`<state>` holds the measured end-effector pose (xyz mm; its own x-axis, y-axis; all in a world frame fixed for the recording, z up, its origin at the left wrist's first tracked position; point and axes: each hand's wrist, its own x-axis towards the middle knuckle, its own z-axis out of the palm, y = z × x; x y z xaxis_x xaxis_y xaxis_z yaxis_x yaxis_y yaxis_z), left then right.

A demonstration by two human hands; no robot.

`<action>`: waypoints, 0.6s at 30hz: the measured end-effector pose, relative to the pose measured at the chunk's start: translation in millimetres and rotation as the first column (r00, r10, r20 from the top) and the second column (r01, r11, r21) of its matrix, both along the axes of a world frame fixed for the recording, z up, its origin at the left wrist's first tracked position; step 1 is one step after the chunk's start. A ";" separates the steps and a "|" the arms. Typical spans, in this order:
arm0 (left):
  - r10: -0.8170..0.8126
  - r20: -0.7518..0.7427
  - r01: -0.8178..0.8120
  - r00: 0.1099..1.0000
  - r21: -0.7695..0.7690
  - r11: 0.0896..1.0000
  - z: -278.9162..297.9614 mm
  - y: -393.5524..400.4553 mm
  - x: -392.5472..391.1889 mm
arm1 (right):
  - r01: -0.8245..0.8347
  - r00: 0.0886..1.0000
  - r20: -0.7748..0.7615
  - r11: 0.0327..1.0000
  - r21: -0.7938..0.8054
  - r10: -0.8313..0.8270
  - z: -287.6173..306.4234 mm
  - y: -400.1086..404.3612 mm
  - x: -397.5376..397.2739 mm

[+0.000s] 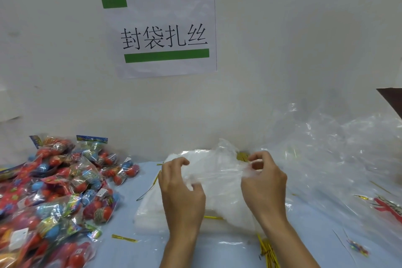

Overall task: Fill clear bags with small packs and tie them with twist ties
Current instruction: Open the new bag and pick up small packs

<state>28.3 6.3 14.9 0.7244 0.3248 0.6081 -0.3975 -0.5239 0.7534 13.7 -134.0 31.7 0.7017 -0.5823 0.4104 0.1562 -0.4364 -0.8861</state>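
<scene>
A clear bag (219,172) is held up between both hands above a flat stack of clear bags (152,213) in the middle of the table. My left hand (180,189) pinches the bag's left edge with curled fingers. My right hand (264,183) pinches its right edge between thumb and fingertips. A heap of small colourful packs (56,191) lies at the left. Gold twist ties (268,252) lie in a bundle near my right forearm, and a loose one (124,238) lies at the front left.
A large crumpled sheet of clear plastic (339,159) fills the right side, with a red printed pack (389,208) on it. A paper sign (163,35) hangs on the wall behind. A dark box corner (391,100) shows at the far right.
</scene>
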 end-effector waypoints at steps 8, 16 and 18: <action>-0.010 -0.131 -0.003 0.991 -0.099 0.995 1.3 -0.6 -0.3 | -0.128 0.987 -0.102 0.991 -0.036 0.124 -5.8 6.6 0.7; 0.028 -0.201 -0.039 0.979 -0.047 0.998 2.6 0.0 -1.7 | -0.069 0.982 -0.171 0.994 0.080 0.081 -4.5 3.7 -1.2; 0.070 -0.156 -0.037 0.985 0.201 0.979 1.5 -1.2 -3.2 | -0.084 0.982 -0.165 0.994 0.069 0.094 -4.8 4.2 -0.4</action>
<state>25.1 5.0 16.4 0.8031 0.2514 0.5401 -0.2462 -0.6855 0.6852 13.3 -129.8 26.9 0.8076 -0.5352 0.2479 0.0389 -0.3710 -0.9278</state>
